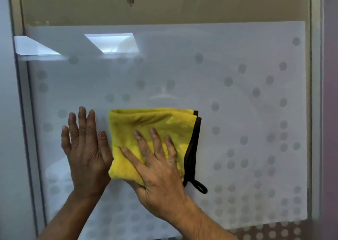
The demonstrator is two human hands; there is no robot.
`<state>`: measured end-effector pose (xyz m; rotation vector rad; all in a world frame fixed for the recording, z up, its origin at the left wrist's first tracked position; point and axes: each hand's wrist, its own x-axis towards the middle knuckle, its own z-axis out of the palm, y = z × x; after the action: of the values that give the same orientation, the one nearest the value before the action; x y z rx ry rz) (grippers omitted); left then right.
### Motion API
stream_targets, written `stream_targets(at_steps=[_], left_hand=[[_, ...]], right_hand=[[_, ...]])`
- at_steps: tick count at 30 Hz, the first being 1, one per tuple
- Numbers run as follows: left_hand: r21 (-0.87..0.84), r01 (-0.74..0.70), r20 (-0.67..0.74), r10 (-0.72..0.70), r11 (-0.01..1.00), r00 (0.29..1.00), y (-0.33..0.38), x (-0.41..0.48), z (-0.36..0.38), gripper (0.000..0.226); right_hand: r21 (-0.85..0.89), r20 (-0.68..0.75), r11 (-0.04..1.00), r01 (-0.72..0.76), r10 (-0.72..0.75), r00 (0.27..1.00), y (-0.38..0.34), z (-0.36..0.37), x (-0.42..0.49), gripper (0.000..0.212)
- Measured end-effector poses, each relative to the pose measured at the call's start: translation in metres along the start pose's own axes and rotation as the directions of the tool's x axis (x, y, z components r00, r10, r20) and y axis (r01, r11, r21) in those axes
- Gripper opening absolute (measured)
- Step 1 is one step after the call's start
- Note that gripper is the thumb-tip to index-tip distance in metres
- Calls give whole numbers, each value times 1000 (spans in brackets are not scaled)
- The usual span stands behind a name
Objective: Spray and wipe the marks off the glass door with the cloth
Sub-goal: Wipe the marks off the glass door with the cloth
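Observation:
The glass door (237, 60) fills the view, covered by a frosted film with grey dots. A folded yellow cloth (151, 128) with black edging and a black loop lies flat against the glass at centre. My right hand (157, 168) presses on the cloth's lower part, fingers spread over it and the thumb tucked under its bottom edge. Just left of the cloth, my left hand (86, 148) rests flat on the glass with fingers apart, its thumb touching the cloth's left edge. No spray bottle is in view.
A metal door frame (315, 93) runs down the right side and another frame edge (22, 111) down the left. Above the frosted film is a clear strip with a dark mark (130, 1). Ceiling lights reflect at the upper left.

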<state>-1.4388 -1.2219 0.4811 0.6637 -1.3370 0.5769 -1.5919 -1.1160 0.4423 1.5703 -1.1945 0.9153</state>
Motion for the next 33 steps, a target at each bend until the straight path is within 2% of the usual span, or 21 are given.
stream_targets(at_steps=[4,7,10,13,16,18,21,24,27,30,32,33], left_hand=[[-10,-5,2,5,1000,1000,1,0,2,53],[-3,-16,7,16,1000,1000,-2,0,4,53],[3,-1,7,1,1000,1000,-3,0,5,54],[0,2,10,-2,1000,1000,-2,1,5,55],[9,-1,6,1,1000,1000,-2,1,6,55],[14,-3,7,2,1000,1000,-2,1,6,55],[18,0,11,0,1000,1000,-3,0,6,56],[33,-5,6,5,999,1000,-2,1,5,56],[32,-6,6,6,999,1000,-1,1,3,56],[27,12,22,-12,1000,1000,1,1,2,58],[32,13,35,-14,999,999,1,1,2,59],[35,12,39,-13,999,999,1,1,2,59]], right_hand=[[-44,69,998,33,-30,997,-10,11,-44,63],[-125,58,992,10,-3,998,-16,20,-81,67],[-216,10,972,-91,96,995,-18,23,-113,80],[-299,-83,920,-253,239,967,-2,18,-134,96],[-222,-244,860,-459,406,880,26,7,-143,80],[-75,-360,801,-594,534,765,46,-1,-136,62],[75,-504,702,-708,640,580,81,-19,-99,57],[191,-558,619,-761,707,435,114,-39,-47,55],[304,-541,537,-787,777,321,136,-56,6,55],[330,-520,519,-789,797,307,141,-70,57,58],[309,-528,563,-767,772,354,133,-75,90,58],[294,-532,607,-738,746,401,126,-76,106,56]])
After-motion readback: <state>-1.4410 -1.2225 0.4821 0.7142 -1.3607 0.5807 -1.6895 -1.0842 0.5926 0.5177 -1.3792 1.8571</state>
